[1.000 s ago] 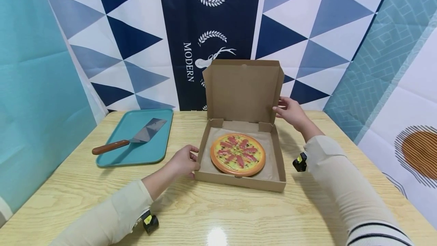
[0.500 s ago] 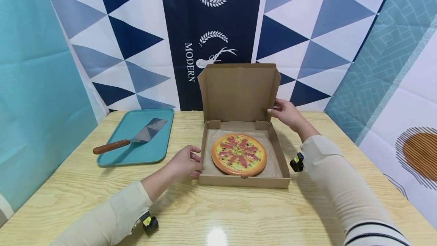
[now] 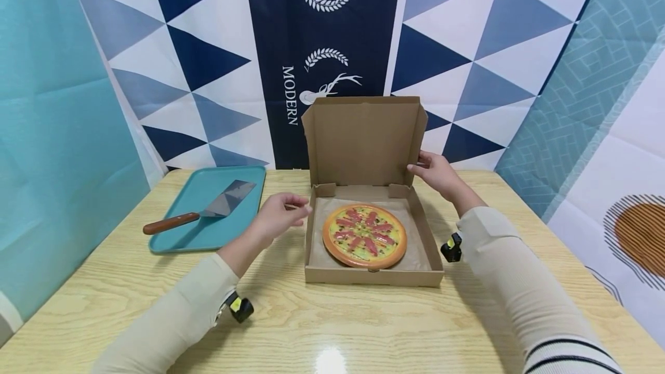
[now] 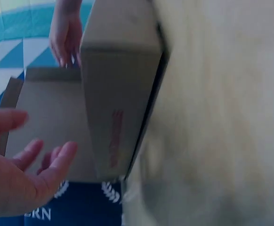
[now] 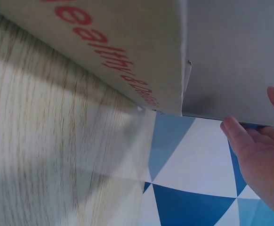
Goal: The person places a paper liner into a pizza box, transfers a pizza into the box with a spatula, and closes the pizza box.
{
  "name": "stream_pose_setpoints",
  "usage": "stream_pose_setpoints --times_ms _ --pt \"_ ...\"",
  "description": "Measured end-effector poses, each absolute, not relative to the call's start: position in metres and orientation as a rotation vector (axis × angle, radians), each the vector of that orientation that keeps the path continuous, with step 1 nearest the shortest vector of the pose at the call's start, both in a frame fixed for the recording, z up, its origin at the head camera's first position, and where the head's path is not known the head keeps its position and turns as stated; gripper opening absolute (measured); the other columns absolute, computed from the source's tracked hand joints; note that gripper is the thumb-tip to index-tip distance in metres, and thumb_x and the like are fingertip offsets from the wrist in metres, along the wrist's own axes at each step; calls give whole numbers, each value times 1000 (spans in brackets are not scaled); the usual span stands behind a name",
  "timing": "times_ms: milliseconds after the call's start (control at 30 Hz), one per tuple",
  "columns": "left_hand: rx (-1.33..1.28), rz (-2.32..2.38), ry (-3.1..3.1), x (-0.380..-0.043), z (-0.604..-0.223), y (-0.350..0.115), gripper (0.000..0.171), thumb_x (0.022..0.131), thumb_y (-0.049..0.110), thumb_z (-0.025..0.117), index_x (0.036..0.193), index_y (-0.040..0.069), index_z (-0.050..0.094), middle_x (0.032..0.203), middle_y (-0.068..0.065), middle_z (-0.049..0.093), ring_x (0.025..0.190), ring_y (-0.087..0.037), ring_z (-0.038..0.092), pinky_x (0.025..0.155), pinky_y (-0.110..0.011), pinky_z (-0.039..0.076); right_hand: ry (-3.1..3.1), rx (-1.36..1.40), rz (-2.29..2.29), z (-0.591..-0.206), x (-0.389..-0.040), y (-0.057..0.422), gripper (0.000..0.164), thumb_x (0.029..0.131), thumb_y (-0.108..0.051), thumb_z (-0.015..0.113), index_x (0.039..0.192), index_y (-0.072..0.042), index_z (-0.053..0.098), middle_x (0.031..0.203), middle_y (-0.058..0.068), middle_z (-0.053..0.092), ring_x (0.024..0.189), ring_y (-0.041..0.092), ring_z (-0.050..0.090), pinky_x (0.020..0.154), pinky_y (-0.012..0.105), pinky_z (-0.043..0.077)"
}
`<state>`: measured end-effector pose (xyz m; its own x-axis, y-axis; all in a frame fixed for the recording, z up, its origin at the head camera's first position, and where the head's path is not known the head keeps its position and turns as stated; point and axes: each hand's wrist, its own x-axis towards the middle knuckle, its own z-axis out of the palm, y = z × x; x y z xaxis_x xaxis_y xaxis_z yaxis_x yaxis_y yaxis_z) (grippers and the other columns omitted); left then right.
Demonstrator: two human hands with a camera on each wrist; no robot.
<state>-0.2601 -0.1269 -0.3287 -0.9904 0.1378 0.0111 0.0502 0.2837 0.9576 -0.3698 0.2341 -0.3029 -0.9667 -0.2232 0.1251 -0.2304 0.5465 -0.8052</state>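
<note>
An opened cardboard pizza box [image 3: 373,277] stands on the table, its lid [image 3: 363,140] raised at the back. Inside, on brown paper, lies a round pizza [image 3: 365,235] with red strips on top. My right hand [image 3: 441,176] holds the lid's right edge, thumb on the inner side and fingers behind, as the right wrist view shows at the lid panel [image 5: 236,56]. Just left of the box, my left hand [image 3: 277,216] hovers with loosely bent fingers and holds nothing. In the left wrist view its fingers [image 4: 57,165] are spread apart beside the box.
On the left of the wooden table [image 3: 332,316] lies a teal tray [image 3: 208,241]. Across it rests a pizza server [image 3: 224,201], its wooden handle jutting past the tray's left edge. A patterned cloth [image 3: 324,27] hangs right behind the table.
The box turned slightly to sit squarer, its front shifting right, and the lid moved a little left with my right hand. My left hand let go of the box's left side and rose away.
</note>
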Motion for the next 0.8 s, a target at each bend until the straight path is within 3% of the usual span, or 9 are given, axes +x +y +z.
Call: stream_pose_setpoints --times_ms 200,433,567,800 --pt "241 1960 2580 -295 -317 -127 34 94 12 64 123 -5 58 117 -19 60 105 -29 61 84 -34 55 -2748 402 1371 -303 -371 234 57 101 -12 52 149 6 28 143 29 41 132 42 41 105 53 38" --pt "175 1950 2763 -336 -310 -119 51 94 17 65 140 4 48 132 -17 53 118 -29 53 97 -39 47 -2727 345 1308 -303 -373 233 50 100 -10 53 141 12 37 135 33 47 125 44 47 99 53 44" --pt "150 1863 2826 -354 -310 -113 57 95 19 64 146 6 42 138 -17 50 121 -30 53 98 -39 47 -2723 316 1283 -303 -375 232 46 100 -11 52 138 13 42 129 32 50 118 42 52 95 51 47" --pt "196 1676 2959 -376 -309 -108 49 96 17 62 142 4 49 129 -17 59 118 -28 56 95 -38 49 -2735 271 1191 -301 -380 232 37 100 -12 51 130 10 51 123 30 55 110 40 57 90 48 50"
